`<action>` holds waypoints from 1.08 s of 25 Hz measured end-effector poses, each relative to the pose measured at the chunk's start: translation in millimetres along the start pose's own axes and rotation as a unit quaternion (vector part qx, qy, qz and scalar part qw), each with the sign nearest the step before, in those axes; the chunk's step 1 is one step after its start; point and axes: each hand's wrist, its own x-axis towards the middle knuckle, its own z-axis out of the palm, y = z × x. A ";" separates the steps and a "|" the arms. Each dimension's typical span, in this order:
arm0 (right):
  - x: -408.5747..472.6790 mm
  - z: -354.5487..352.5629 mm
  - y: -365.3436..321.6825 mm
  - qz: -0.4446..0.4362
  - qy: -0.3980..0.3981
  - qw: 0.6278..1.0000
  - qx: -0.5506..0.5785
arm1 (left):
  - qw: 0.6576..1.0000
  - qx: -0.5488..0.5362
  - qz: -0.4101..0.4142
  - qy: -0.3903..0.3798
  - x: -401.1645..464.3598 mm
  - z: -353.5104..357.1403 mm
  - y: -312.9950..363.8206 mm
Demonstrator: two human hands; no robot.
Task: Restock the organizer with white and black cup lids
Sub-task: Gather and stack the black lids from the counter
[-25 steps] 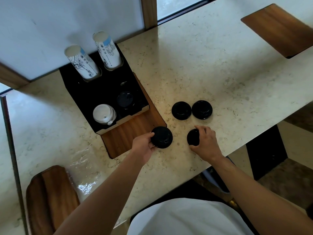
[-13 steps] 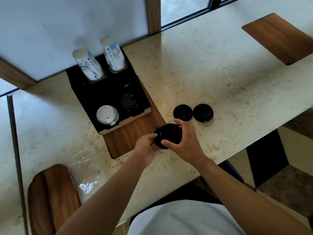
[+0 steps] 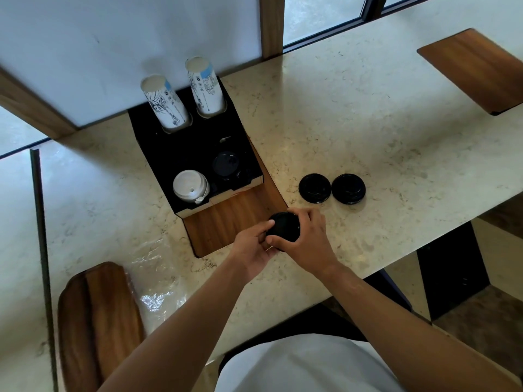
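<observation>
A black organizer stands at the back left of the marble counter. Its front left slot holds a stack of white lids and its front right slot black lids. My left hand and my right hand both grip a small stack of black lids just in front of the organizer's right corner. Two more black lids lie flat side by side on the counter, beyond my right hand.
Two stacks of printed paper cups stand in the organizer's rear slots. A wooden inlay lies under the organizer's front. Crumpled clear plastic and a wooden board lie at the near left. The counter edge runs close on the right.
My right hand carried its black lid leftward onto the lid my left hand held. Both hands now hold the lids together.
</observation>
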 end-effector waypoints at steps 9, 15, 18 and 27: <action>-2.8 -13.5 15.7 -0.054 -0.105 0.993 0.023 | 0.999 -0.011 0.022 0.038 7.3 -18.2 6.0; -2.6 -4.9 17.6 -0.028 -0.083 0.995 0.040 | 1.000 -0.015 0.017 0.019 10.2 -20.4 2.9; 0.4 -3.2 20.0 -0.021 -0.076 0.996 0.048 | 1.000 0.004 0.022 0.015 11.4 -18.4 4.2; 38.0 -25.6 39.3 0.028 -0.106 0.993 0.050 | 0.997 -0.009 0.019 0.068 35.9 5.2 13.2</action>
